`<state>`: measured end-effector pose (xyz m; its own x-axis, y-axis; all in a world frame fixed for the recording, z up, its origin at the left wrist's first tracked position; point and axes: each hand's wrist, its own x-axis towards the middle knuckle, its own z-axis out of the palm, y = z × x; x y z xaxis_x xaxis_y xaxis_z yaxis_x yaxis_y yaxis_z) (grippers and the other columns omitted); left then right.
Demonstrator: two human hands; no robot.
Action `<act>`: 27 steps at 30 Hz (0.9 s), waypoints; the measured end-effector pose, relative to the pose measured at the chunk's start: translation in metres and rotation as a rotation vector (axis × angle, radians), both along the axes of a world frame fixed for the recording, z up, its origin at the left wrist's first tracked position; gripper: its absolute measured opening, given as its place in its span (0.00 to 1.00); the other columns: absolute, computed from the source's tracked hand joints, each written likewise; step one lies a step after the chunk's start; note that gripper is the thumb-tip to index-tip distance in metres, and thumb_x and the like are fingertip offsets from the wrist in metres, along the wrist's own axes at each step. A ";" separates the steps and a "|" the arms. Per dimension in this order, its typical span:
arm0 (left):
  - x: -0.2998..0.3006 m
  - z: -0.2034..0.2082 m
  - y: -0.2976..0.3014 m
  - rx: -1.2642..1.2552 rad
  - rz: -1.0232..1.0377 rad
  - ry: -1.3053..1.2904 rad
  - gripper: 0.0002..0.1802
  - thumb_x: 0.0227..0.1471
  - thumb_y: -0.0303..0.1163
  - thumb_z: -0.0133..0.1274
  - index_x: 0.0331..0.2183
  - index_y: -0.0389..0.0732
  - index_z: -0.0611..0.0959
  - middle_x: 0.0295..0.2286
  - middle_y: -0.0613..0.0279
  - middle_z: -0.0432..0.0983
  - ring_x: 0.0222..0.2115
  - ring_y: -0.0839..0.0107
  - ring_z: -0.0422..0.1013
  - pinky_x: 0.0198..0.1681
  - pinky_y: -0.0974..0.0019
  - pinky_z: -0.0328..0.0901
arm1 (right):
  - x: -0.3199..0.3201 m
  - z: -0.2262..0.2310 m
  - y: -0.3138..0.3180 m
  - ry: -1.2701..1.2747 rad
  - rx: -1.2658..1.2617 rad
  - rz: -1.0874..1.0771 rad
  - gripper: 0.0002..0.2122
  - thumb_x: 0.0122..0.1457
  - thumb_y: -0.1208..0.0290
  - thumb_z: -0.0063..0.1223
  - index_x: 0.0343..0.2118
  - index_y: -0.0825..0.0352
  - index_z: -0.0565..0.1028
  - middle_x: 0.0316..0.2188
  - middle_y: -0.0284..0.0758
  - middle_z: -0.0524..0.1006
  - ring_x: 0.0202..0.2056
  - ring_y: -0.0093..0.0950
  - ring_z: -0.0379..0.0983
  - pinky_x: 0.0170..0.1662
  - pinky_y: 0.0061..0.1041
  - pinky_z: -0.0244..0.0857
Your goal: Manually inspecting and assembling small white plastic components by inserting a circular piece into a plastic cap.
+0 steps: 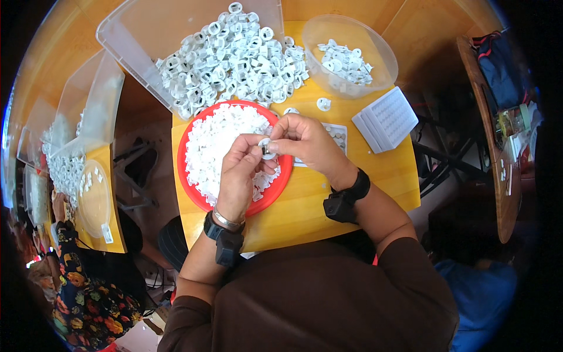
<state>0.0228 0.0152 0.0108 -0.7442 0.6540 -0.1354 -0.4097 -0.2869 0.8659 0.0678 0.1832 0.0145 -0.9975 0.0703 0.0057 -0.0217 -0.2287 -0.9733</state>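
Observation:
Over the right edge of a red round tray point(183, 176), both hands meet at one small round white plastic part point(267, 149) with a dark spot in its middle. My left hand point(237, 176) pinches the part between thumb and fingers. From the other side, my right hand point(308, 144) is closed on it too, fingertips pressed to its rim. Small white plastic pieces point(205, 152) heap up in the tray below. Partly hidden behind my right hand lies a flat white tray point(337, 135) with small round pieces in it.
A clear bin point(135, 35) spills many round white parts point(234, 58) at the back. Right of it stand a clear round tub point(381, 53) and stacked white grid trays point(390, 120). A loose part point(323, 104) lies nearby. At left, another person point(88, 287) sits at a second table.

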 end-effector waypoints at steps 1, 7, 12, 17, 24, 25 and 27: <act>0.000 0.000 0.000 0.012 0.009 -0.027 0.11 0.60 0.30 0.41 0.41 0.35 0.73 0.31 0.58 0.75 0.29 0.73 0.71 0.35 0.70 0.66 | 0.000 0.000 0.001 -0.011 0.015 0.008 0.03 0.55 0.81 0.54 0.31 0.71 0.72 0.25 0.29 0.76 0.26 0.15 0.72 0.29 0.16 0.67; -0.005 -0.001 -0.003 0.068 -0.002 -0.080 0.10 0.60 0.29 0.41 0.41 0.37 0.73 0.30 0.62 0.75 0.28 0.77 0.70 0.35 0.73 0.65 | 0.002 0.004 -0.003 0.017 0.084 -0.013 0.03 0.55 0.80 0.54 0.32 0.72 0.72 0.26 0.30 0.76 0.26 0.15 0.72 0.30 0.16 0.67; -0.002 0.000 -0.001 -0.013 0.007 0.012 0.09 0.60 0.29 0.42 0.40 0.37 0.74 0.29 0.64 0.74 0.27 0.79 0.69 0.34 0.74 0.65 | 0.002 0.004 -0.005 0.003 0.157 -0.045 0.04 0.54 0.80 0.54 0.31 0.71 0.72 0.25 0.29 0.76 0.26 0.14 0.71 0.29 0.16 0.67; 0.000 -0.002 0.000 -0.110 0.027 0.117 0.09 0.59 0.30 0.43 0.39 0.37 0.75 0.28 0.62 0.74 0.27 0.76 0.69 0.33 0.73 0.65 | 0.002 0.002 -0.006 0.007 0.170 -0.065 0.04 0.53 0.81 0.55 0.31 0.71 0.72 0.25 0.28 0.75 0.26 0.13 0.71 0.29 0.15 0.67; -0.002 0.002 -0.001 -0.008 0.041 0.049 0.09 0.59 0.27 0.43 0.40 0.36 0.75 0.29 0.64 0.74 0.26 0.79 0.68 0.32 0.74 0.64 | -0.001 -0.001 -0.007 0.031 0.105 -0.071 0.03 0.55 0.79 0.54 0.32 0.71 0.73 0.25 0.27 0.75 0.27 0.13 0.70 0.30 0.16 0.66; -0.002 0.003 -0.001 0.029 0.063 0.038 0.09 0.59 0.28 0.43 0.40 0.36 0.75 0.29 0.63 0.75 0.26 0.78 0.68 0.32 0.74 0.65 | -0.002 -0.001 -0.006 0.009 0.086 -0.064 0.03 0.56 0.78 0.54 0.32 0.71 0.74 0.25 0.27 0.75 0.27 0.13 0.70 0.29 0.16 0.65; -0.006 0.004 -0.003 0.069 0.091 0.009 0.09 0.60 0.30 0.43 0.39 0.36 0.75 0.29 0.62 0.75 0.26 0.77 0.69 0.33 0.73 0.65 | -0.004 -0.003 -0.001 0.046 0.277 -0.113 0.03 0.55 0.77 0.55 0.31 0.70 0.75 0.25 0.29 0.75 0.27 0.16 0.71 0.29 0.19 0.65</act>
